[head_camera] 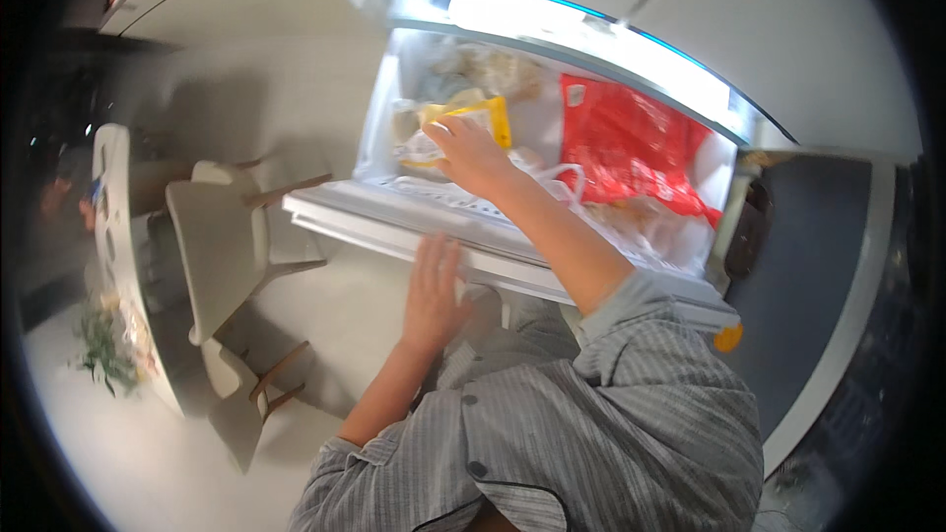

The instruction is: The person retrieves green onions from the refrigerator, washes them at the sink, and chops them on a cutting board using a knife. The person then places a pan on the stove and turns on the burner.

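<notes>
A freezer drawer (517, 236) is pulled out before me, lit from behind by a bright white light. Over its left part, my right hand (469, 151) is at a yellow-and-white plastic package (488, 118); whether the fingers grip it is unclear. My left hand (434, 295) rests with its fingers against or just by the drawer's front edge, holding nothing. Behind the package lie blurred clear plastic bags (495, 70). A large red plastic bag (628, 140) fills much of the drawer's right side, with a clear bag (643, 225) in front of it. A white bag handle (573, 181) stands up near the middle.
Pale chairs (218, 251) with wooden legs stand at the left, beside a white table (114, 236) seen edge-on and a green plant (103, 347). White cabinet doors (768, 37) border the lit compartment. A dark grey surface with a pale rim (805, 251) lies at the right.
</notes>
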The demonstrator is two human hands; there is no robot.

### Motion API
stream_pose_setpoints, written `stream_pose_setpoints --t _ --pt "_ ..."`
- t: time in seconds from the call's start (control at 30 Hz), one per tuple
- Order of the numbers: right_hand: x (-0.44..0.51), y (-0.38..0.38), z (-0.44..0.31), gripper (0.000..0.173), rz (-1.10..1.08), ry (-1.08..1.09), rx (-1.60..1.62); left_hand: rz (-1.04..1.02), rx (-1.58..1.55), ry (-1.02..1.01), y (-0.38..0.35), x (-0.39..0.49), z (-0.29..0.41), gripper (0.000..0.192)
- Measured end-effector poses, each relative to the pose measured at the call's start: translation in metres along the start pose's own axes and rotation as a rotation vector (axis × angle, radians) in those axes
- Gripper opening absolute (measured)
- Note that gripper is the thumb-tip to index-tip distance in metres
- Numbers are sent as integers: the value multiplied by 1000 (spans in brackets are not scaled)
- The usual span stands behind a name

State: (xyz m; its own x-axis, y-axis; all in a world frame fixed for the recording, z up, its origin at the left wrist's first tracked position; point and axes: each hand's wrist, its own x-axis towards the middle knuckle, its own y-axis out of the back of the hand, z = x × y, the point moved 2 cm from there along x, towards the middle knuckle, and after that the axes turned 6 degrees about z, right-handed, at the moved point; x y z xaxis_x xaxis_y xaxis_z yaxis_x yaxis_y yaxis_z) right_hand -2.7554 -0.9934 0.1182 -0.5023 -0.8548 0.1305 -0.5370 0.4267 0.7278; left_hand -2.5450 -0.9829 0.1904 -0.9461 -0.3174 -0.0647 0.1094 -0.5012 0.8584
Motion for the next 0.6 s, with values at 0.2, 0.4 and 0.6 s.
stream_pose_setpoints --t 0.2,0.4,0.6 --pt "-189 158 111 62 30 -832 -353 -1 6 -9 -1 -1 5 83" --pt "-261 144 236 63 566 -1275 -20 -34 51 -58 -1 4 8 88" --pt "-154 78 159 34 460 -1270 196 -45 124 -92 -1 -3 9 87"
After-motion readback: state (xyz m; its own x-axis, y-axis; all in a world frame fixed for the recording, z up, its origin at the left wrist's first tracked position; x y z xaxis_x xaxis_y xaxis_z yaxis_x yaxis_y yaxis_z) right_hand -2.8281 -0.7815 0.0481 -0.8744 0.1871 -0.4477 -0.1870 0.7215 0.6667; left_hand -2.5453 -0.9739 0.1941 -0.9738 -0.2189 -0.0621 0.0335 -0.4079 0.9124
